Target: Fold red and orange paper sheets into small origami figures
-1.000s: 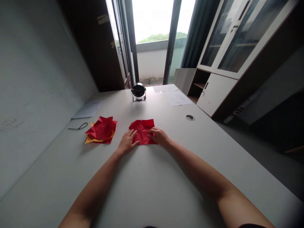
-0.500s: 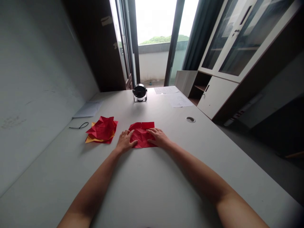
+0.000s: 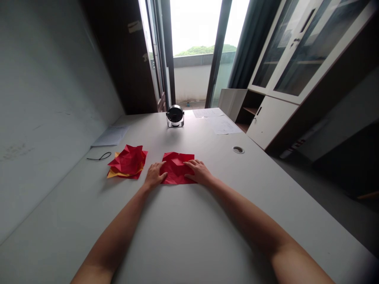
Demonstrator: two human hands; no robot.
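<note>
A creased sheet of red paper (image 3: 177,173) lies on the white table (image 3: 183,228) between my hands. At its left edge is my left hand (image 3: 155,174), fingers spread, with the thumb and fingertips touching the paper. My right hand (image 3: 200,172) rests over the right edge, its fingers stretched across the sheet and the thumb apart from them. Fold lines cross the sheet, and its middle stands slightly raised. Left of my left hand sits a loose pile of crumpled red and yellow papers (image 3: 128,161).
Near the wall lie a black cable tie (image 3: 102,156) and some white papers (image 3: 110,136). A small round black device on a metal stand (image 3: 175,116) stands at the back. More printed sheets (image 3: 223,125) lie at the far right, close to a cable hole (image 3: 238,150).
The upper left part of the red sheet, folded over before, now lies opened out flatter. My left hand has shifted slightly left; my right hand stays at the right edge.
</note>
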